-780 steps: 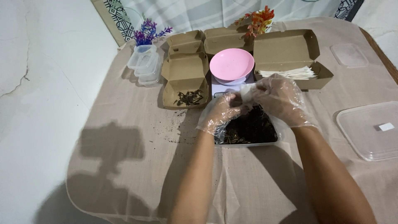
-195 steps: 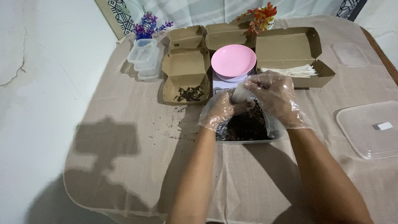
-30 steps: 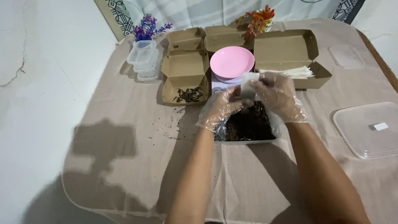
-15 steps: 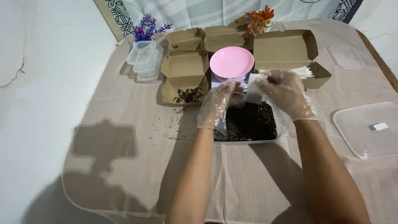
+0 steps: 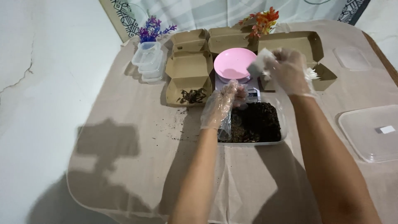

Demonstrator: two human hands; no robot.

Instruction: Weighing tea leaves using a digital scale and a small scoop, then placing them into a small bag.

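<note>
clear tub (image 5: 282,124): dark dried bits | right hand (image 5: 288,70): fingers pinch white pouch (image 5: 258,65) | left hand (image 5: 219,105): fingers loosely curled, empty

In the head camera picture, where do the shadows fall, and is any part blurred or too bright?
Head view: light comes from the right, so the arms and body cast a dark shadow on the beige tablecloth at lower left; the right hand, lifting a small white piece, is motion-blurred; the left hand over the tray of dark material is sharper; the clear lid looks pale, with little glare.
</note>
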